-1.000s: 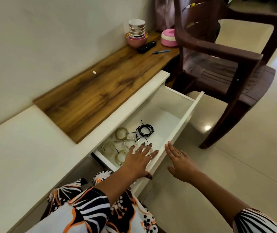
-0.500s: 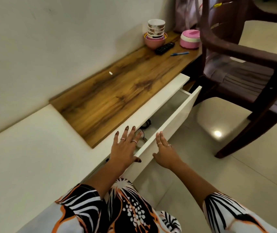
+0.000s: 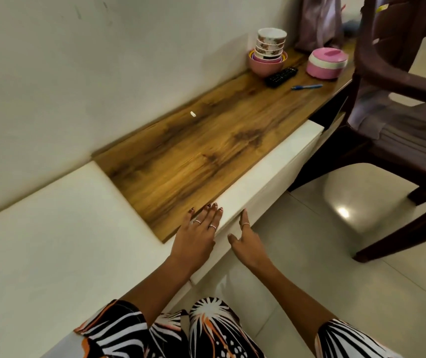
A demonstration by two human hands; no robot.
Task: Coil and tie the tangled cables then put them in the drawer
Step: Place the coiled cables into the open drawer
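Both grips wide, holding nothing: left hand (image 3: 196, 241) and right hand (image 3: 248, 244) flat against white flat-fronted drawer (image 3: 266, 182), pressing it flush, cables hidden inside.

Black-white-orange patterned sleeves (image 3: 119, 329), ringed fingers (image 3: 197, 221)

Colours: white unit, brown wood, pink crockery.
White flat drawer front (image 3: 271, 187) under a warm brown streaked wood-grain desk top (image 3: 206, 151); cream ledge (image 3: 51, 241) beside it. Pink plastic bowl (image 3: 266, 65) holds white bowls with floral bands (image 3: 271, 42). Pink round container with white band (image 3: 327, 62), black remote (image 3: 281, 76), blue pen (image 3: 307, 86). Dark brown plastic chair (image 3: 400, 81). Sleeves (image 3: 119, 329) black-and-white striped with orange. Floor tiles (image 3: 362, 293) pale beige.
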